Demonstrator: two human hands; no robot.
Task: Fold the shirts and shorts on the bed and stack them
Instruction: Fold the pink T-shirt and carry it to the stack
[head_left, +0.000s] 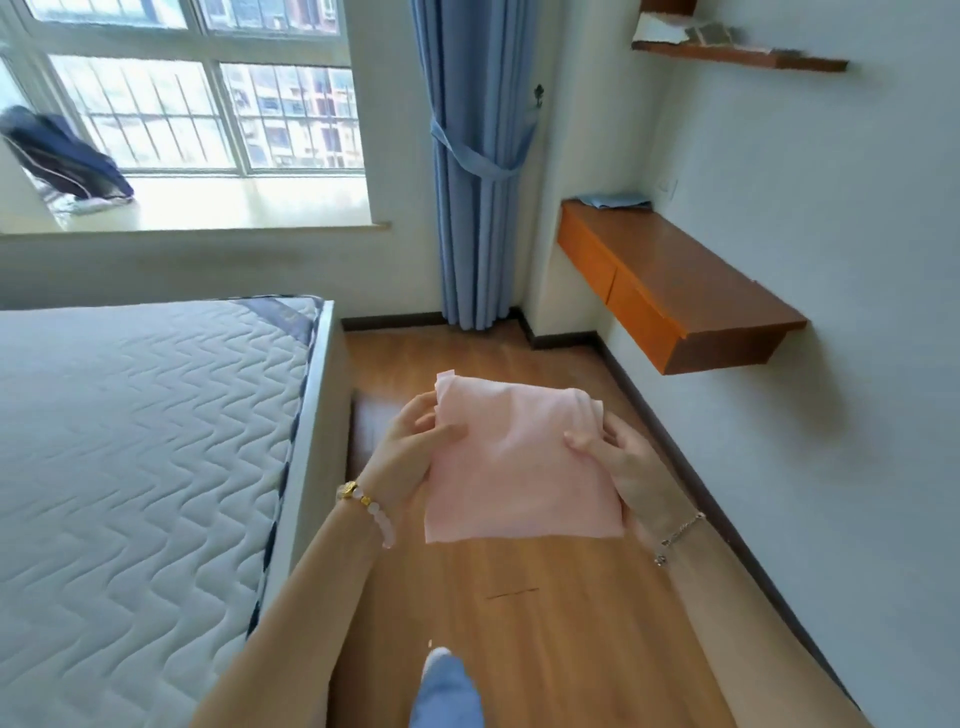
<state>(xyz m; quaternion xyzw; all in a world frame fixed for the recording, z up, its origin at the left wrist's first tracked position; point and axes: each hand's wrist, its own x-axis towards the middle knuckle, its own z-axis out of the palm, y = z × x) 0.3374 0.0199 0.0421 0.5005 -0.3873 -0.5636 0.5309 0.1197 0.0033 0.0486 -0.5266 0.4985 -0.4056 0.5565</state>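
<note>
A folded pink garment (514, 462) hangs in the air over the wooden floor, to the right of the bed (130, 441). My left hand (415, 447) grips its left edge, thumb on top. Its right edge is pinched by my right hand (618, 457), with the fingers partly under the cloth. The part of the quilted mattress in view has no clothes on it.
A wall-mounted orange desk (670, 280) juts out at the right, with a blue cloth (615, 201) at its far end. A blue curtain (478, 171) hangs in the corner. A dark jacket (62, 156) lies on the window sill. My leg in blue trousers (447, 691) shows below.
</note>
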